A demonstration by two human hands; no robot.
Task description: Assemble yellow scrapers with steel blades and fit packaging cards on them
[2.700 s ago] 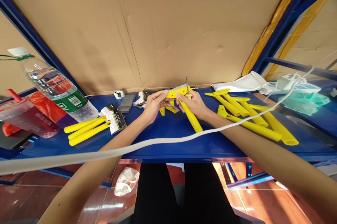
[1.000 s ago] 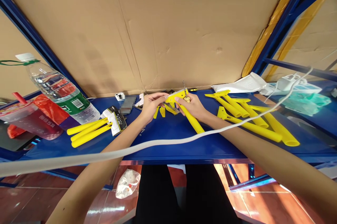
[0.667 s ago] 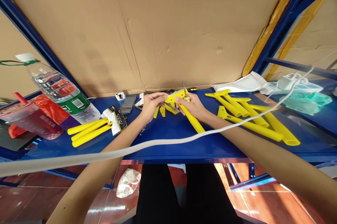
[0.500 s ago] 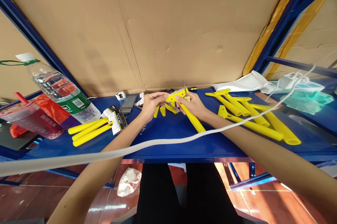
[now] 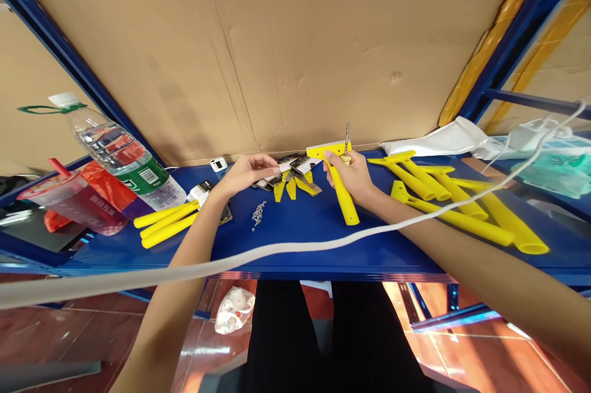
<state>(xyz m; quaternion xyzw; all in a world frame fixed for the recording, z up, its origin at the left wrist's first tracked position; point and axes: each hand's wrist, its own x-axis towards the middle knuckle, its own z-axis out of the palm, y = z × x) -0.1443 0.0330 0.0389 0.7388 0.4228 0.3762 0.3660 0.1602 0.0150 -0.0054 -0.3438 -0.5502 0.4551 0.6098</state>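
My right hand [image 5: 353,174] is wrapped round a yellow scraper [image 5: 341,193], whose wide head points up and carries a pale blade strip along its top edge. The same hand also holds a small screwdriver [image 5: 346,140] with its metal shaft pointing up. My left hand [image 5: 249,172] is off the scraper, fingers stretched out over the black-and-white cards [image 5: 295,163], with nothing visible in it. Between the hands lie several small yellow pointed pieces [image 5: 290,187]. Nearer to me is a scatter of tiny silvery screws or nuts [image 5: 258,213].
Several yellow scraper handles [image 5: 466,220] lie at the right. Carded yellow handles [image 5: 168,225], a water bottle [image 5: 133,162] and a red drink cup [image 5: 87,202] stand or lie at the left. A white cable [image 5: 295,247] crosses the foreground. Cardboard [image 5: 323,48] closes off the back.
My left hand has let go of the scraper head and moved left toward the cards. My right hand keeps the scraper and screwdriver, now more upright. The view has shifted slightly.
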